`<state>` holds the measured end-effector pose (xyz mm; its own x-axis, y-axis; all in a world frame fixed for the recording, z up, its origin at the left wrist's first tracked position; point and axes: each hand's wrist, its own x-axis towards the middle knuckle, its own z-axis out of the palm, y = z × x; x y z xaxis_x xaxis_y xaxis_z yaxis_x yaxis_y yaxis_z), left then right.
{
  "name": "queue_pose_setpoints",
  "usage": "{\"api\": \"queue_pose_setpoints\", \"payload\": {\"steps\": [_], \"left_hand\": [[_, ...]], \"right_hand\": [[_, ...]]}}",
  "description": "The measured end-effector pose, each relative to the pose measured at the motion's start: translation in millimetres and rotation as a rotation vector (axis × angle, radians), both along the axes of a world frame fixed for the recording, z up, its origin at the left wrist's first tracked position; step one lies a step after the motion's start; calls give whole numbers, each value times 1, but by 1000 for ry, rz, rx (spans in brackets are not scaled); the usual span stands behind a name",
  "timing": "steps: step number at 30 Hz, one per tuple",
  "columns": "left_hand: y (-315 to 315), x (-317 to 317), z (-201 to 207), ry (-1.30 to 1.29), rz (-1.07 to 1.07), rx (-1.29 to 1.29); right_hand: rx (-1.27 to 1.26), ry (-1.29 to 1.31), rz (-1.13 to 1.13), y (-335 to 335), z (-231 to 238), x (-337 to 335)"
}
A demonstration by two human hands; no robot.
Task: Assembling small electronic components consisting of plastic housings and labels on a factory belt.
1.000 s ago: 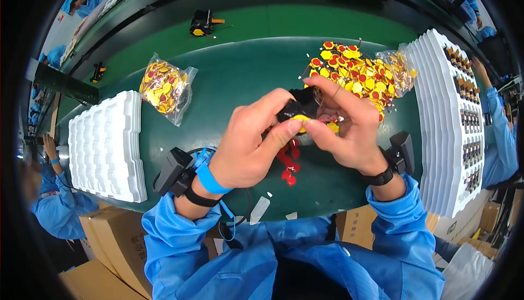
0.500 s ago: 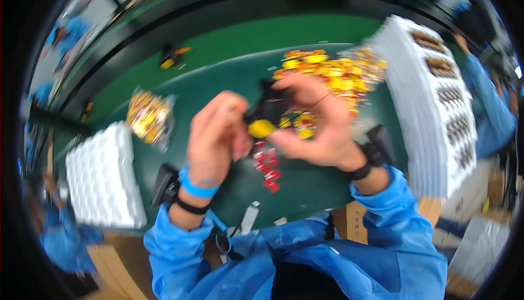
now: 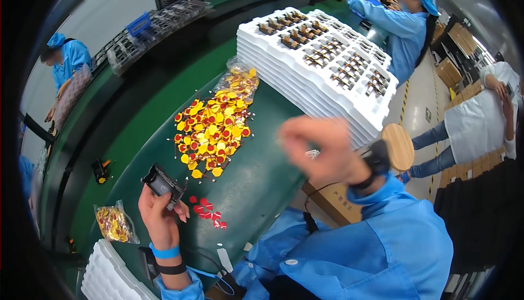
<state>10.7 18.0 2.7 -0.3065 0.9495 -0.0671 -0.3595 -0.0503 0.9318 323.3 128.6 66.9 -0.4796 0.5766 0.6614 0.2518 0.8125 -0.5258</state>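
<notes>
My left hand (image 3: pixel 158 213) is closed around a small black plastic housing (image 3: pixel 162 184), which it holds up over the near left of the green table. Just right of that hand lie several small red discs (image 3: pixel 207 213). Farther off is a heap of yellow and red round pieces with thin wires (image 3: pixel 213 131), spilling from a clear bag. My right hand (image 3: pixel 322 147) hangs over the table's right edge, near the stack of white trays. Motion smears its fingers, so whether they hold anything is hidden.
White foam trays (image 3: pixel 316 54) stand stacked at the far right, the top one filled with rows of small parts. A bag of yellow pieces (image 3: pixel 115 222) and another white tray (image 3: pixel 112 273) lie at the left. A co-worker (image 3: pixel 401 33) sits beyond the stack; a wooden stool (image 3: pixel 398 147) stands right.
The view has swung to the right. My right hand has left the black housing and moved off toward the tray stack. My left hand keeps the housing.
</notes>
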Motion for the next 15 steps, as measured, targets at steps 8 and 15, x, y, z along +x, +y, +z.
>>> {"api": "queue_pose_setpoints", "payload": {"steps": [8, 15], "left_hand": [[1, 11, 5, 93, 73, -38], [1, 12, -1, 110, 81, -34]], "right_hand": [[-193, -703, -810, 97, 50, 194], [-697, -501, -606, 108, 36, 219]]}}
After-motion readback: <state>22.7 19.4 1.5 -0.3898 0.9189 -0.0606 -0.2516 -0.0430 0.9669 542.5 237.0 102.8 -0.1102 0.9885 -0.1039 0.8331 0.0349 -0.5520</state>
